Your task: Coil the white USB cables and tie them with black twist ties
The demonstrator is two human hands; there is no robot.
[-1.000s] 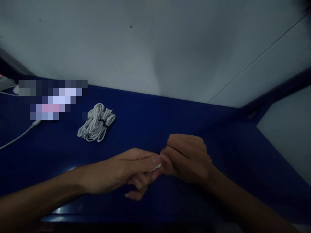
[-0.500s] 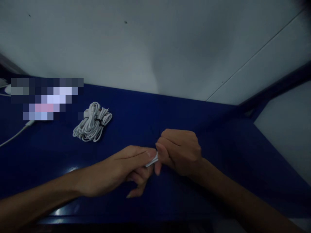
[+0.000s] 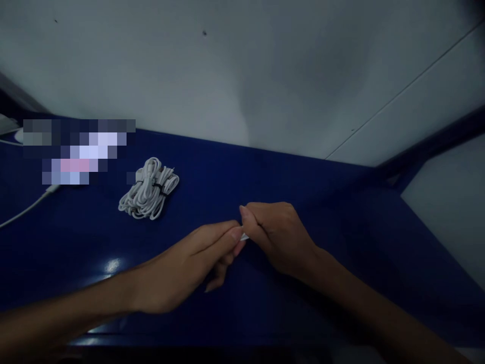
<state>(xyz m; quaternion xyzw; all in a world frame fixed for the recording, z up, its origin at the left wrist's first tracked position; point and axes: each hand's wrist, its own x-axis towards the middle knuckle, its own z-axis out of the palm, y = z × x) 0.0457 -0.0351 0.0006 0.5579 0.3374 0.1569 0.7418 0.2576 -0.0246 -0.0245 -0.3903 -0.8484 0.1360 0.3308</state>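
Note:
Between my two hands a short piece of white cable (image 3: 245, 236) shows; the rest of it is hidden by the fingers. My left hand (image 3: 200, 263) pinches it with the thumb on top and the lower fingers curled below. My right hand (image 3: 275, 235) is closed round the other side, its thumb against the curled fingers. Both hands meet near the middle of the view, above the blue table (image 3: 212, 177). Behind and left of them lies a bundle of coiled white cables (image 3: 149, 189) with black ties.
At the far left is a blurred-out bright object (image 3: 89, 151), with a white cord (image 3: 26, 210) running from its near end to the left edge. A pale wall (image 3: 170, 71) stands behind the table. A blue frame bar (image 3: 435, 136) slants at the right.
My hands have drawn closer together, and less white cable shows between them. The right thumb has moved up. The view has shifted slightly.

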